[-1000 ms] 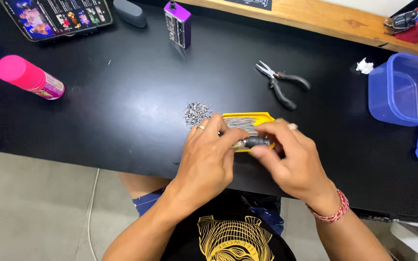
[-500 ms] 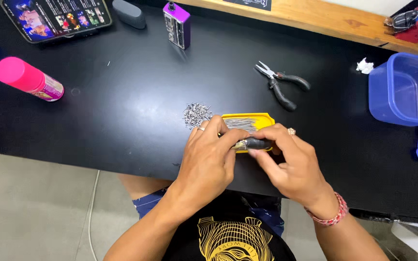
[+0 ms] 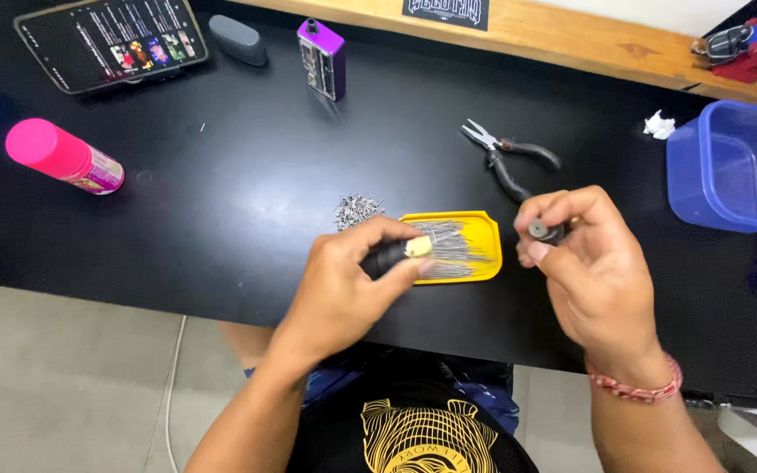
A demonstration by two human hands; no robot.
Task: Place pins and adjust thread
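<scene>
From the head view I see my left hand [image 3: 352,280] near the front edge of the black surface [image 3: 221,201], its fingers closed around a short dark cylinder with a pale tip [image 3: 400,252], which it holds just over the left end of the yellow tray [image 3: 484,263]. That tray lies flat near the front edge, filled with thin metal pins, and my left thumb and the cylinder cover part of its left side. My right hand [image 3: 593,271] is raised to the right of the tray, apart from the left hand, pinching a small dark round cap [image 3: 540,230] between thumb and forefinger; the other fingers are curled, and the hand hides the surface beneath it. A small heap of loose metal bits [image 3: 357,210] sits just beyond the tray's left corner. Black-handled pliers [image 3: 510,158] lie behind the tray, their handles close to my right fingers. Toward the back left corner rest a phone [image 3: 111,44] with a lit screen, a grey case [image 3: 238,39] and a purple boxy device [image 3: 323,60]. A pink can [image 3: 63,156] lies on its side at the left edge. Blue plastic containers [image 3: 729,166] stand at the right edge, with a white scrap [image 3: 659,125] just beside them.
</scene>
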